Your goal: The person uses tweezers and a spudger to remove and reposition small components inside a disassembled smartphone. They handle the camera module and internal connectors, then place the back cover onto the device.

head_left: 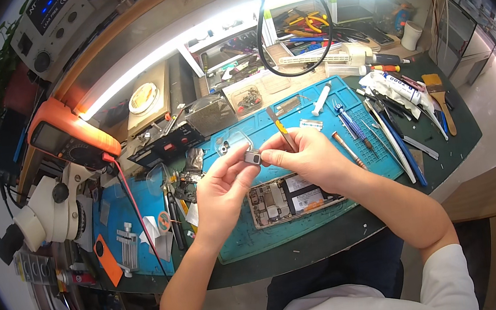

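A dark green counter (308, 249) with a curved front edge carries a blue work mat (243, 247), and a second blue mat (110, 238) lies to its left. An opened phone (271, 200) lies on the first mat, just below the hands. Above it, the left hand (219, 195) has a narrow grip, thumb and fingers pinching a small grey block (252, 157). The right hand (306, 157) pinches the block's other end, its grip also holding a slim tool (280, 125) with a yellow section.

A syringe (322, 99) lies near the mat's far edge; a brush (438, 102) lies on the counter's right side. At the left stand an orange meter (66, 139) and a white microscope (52, 208). Along the back, a bright light strip (209, 32) runs above trays of tools (301, 26). A black cable loop (260, 37) hangs in front. Pale floor (489, 121) shows at the right, beside wooden furniture (478, 190).
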Demonstrator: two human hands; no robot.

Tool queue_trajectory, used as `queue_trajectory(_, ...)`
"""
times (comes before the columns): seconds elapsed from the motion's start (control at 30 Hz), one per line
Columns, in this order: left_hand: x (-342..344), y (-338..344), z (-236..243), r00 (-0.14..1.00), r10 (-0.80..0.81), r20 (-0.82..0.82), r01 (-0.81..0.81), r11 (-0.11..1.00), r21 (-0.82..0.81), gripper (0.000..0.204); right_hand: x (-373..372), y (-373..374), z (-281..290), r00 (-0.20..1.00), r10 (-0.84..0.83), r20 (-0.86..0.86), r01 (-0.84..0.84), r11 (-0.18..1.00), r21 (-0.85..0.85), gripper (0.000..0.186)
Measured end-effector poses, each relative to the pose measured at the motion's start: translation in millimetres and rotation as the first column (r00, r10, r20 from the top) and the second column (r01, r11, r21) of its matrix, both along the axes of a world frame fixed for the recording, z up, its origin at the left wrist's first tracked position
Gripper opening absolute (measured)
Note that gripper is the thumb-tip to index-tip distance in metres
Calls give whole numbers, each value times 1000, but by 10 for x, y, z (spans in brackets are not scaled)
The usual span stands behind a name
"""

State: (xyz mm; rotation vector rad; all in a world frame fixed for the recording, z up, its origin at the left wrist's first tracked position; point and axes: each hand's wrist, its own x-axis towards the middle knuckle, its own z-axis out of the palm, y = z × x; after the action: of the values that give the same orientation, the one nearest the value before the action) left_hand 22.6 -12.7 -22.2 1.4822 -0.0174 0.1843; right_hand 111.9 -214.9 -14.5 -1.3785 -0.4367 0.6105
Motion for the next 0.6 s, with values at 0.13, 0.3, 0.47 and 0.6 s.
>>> queue_trajectory(0.13,10,50,-7,993,46,-108,-52,997,-49,40,15,18,-38,1000,-7,-3,7,1000,14,30)
queue_trajectory(0.3,58,82,28,988,65,-138,-74,995,-63,37,-39,88,-56,988,-82,132,85,996,-21,35)
queue_trajectory(0.47,181,231,124,970,83,-229,-102,992,-73,37,-22,202,-7,846,-169,505,250,963,-98,30)
queue_trajectory(0.6,325,430,224,983,88,-162,-79,995,64,34,95,333,188,825,-111,554,255,948,-190,27)
